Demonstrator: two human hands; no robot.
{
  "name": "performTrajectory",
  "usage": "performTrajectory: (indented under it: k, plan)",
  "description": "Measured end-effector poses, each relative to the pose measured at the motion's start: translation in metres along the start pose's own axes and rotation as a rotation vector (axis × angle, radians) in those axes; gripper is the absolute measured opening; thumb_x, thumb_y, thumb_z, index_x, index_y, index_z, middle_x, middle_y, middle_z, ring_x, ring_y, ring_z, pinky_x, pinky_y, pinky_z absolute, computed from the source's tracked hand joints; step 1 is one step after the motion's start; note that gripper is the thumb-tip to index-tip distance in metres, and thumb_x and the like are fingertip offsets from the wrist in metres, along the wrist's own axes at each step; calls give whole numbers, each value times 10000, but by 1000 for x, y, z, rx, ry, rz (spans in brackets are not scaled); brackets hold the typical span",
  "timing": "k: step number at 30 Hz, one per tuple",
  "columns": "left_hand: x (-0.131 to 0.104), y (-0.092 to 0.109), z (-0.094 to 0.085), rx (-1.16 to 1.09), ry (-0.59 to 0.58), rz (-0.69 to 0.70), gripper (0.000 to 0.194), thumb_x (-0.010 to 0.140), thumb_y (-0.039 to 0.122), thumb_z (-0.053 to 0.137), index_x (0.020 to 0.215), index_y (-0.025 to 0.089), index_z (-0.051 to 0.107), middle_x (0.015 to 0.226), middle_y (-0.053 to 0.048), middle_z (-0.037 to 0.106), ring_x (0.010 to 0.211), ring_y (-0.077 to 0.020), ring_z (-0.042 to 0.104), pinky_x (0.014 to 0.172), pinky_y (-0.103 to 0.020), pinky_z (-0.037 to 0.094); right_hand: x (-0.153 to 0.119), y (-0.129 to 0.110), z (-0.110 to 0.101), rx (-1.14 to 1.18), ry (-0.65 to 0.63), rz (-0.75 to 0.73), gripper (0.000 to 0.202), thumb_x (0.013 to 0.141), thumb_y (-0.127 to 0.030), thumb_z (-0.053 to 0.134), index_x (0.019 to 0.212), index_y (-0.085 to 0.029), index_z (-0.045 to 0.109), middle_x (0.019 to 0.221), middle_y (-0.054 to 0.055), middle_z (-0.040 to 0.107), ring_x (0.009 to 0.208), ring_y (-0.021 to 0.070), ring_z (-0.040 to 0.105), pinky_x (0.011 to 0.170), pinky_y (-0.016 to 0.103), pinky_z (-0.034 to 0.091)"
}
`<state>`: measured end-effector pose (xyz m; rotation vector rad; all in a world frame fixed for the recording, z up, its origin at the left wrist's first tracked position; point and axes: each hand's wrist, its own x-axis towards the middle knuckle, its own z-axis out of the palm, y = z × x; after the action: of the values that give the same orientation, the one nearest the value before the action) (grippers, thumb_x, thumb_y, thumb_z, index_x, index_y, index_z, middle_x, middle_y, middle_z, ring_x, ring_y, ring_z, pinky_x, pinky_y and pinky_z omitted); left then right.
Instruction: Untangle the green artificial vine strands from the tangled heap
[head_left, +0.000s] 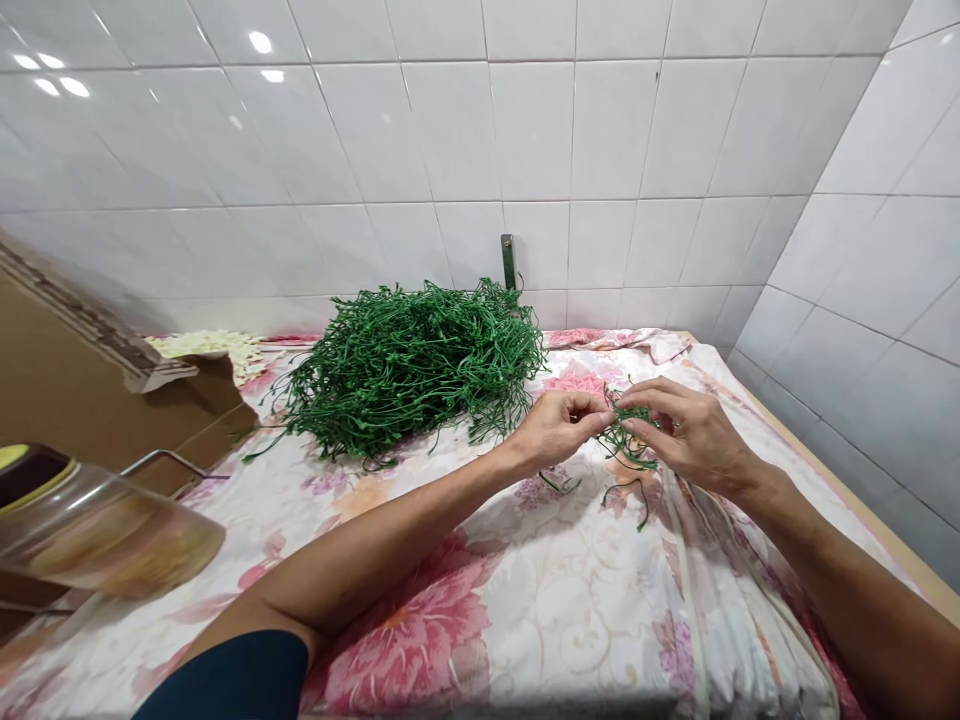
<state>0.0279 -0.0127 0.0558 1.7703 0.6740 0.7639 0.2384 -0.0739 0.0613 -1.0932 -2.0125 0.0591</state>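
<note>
My left hand [561,428] is closed in a pinch, thumb against forefinger, on a thin green stem. Facing it, my right hand [694,435] pinches at the same spot, its fingertips almost meeting those of the left. The exact bit between the fingertips is too small to make out. Under and between both hands lies a little bunch of green stems [634,458]. A few loose stems [561,484] are on the cloth nearby. Left of my hands a large tangled heap of green stems [412,370], thin and plastic-looking with small knobbed tips, sits on the flowered cloth [570,590].
A clear jar [112,530] with a dark and yellow lid stands at the left, beside a brown cardboard box [67,370]. Behind the box are pale cream pieces [217,348]. White tiled walls [607,130] close off the back and right; a metal strip [508,262] stands against the back wall.
</note>
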Motion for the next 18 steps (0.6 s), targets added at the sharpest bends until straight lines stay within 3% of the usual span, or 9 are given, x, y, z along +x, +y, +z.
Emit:
performTrajectory:
  k: [7,14,18]
  plan:
    - [-1,5,-2,-56,-45,-59,387,816,498,721,785,113,687,622,41,441,561,-69,333,521,-240,221,0,0,-1,1,-48,36,44,913,-188,689,936,-219,712,909,26,720,715,144,617,651,292,501]
    - [0,7,-6,-121,-145,-233,289,764,343,745,942,118,706,699,17,595,472,-32,324,447,-216,196,-1,3,0,49,-68,-22,123,955,-137,599,996,-215,685,954,40,722,800,163,644,684,299,502]
    - [0,5,-5,-152,-175,-248,318,743,348,769,947,117,691,733,-10,652,451,-32,370,428,-209,245,-1,0,-1,60,-49,-46,114,951,-118,583,929,-205,653,910,39,708,770,162,638,674,304,501]
